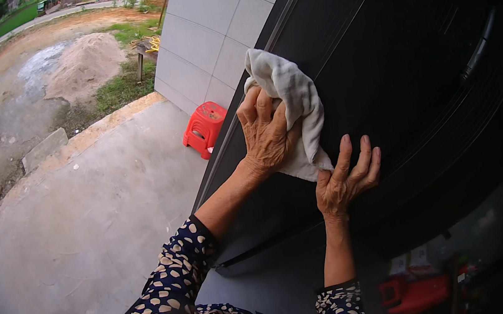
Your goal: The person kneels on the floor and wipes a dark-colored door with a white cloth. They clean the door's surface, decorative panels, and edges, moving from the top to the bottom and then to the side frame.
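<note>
While the white cloth (299, 98) sits bunched against the black door (390, 58) near its left edge, left hand (266, 133) grasps it, right hand (344, 184) is spread open on the door farther from that edge, and a red stool (209, 116) stands just past the door's left edge.

The crumpled off-white fabric cloth (307, 97) is plain all over. The big flat black door (380, 78) has thin lines on it. The dark blue fabric sleeves (169, 280) have cream spots like pebbles. The small plastic stool (209, 113) is bright red, and the square-tiled wall (203, 21) is pale grey.
</note>
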The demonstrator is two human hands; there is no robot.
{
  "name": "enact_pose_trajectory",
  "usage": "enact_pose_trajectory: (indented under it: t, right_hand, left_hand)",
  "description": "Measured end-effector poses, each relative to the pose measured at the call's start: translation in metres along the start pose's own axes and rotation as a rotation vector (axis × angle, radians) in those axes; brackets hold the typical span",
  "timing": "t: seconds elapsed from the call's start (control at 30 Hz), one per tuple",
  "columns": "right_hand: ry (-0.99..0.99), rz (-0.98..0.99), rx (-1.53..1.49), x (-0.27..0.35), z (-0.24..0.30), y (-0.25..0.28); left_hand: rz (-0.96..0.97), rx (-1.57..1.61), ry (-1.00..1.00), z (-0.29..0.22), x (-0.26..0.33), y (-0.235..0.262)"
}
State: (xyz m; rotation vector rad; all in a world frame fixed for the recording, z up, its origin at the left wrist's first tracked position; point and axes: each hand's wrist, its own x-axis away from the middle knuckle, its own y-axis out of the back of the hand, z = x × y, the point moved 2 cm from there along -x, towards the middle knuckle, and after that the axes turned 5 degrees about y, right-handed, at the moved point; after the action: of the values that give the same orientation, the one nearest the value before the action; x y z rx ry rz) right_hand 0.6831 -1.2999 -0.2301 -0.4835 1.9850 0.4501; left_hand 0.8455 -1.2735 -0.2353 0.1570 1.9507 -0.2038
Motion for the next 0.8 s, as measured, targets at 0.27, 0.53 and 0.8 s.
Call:
enact_pose_trajectory:
  t: [0.27,0.53,0.8]
  right_hand:
    - [-0.001,0.028,-0.024,0.009,0.000,-0.006]
    - [0.018,0.010,0.022,0.010,-0.002,-0.005]
    - [0.041,-0.002,0.000,0.001,0.003,0.000]
  left_hand:
    - [0.166,-0.140,0.198,0.043,0.145,0.023]
    - [0.324,-0.063,0.298,0.049,0.181,0.039]
    - [-0.002,0.058,0.191,0.025,0.008,0.009]
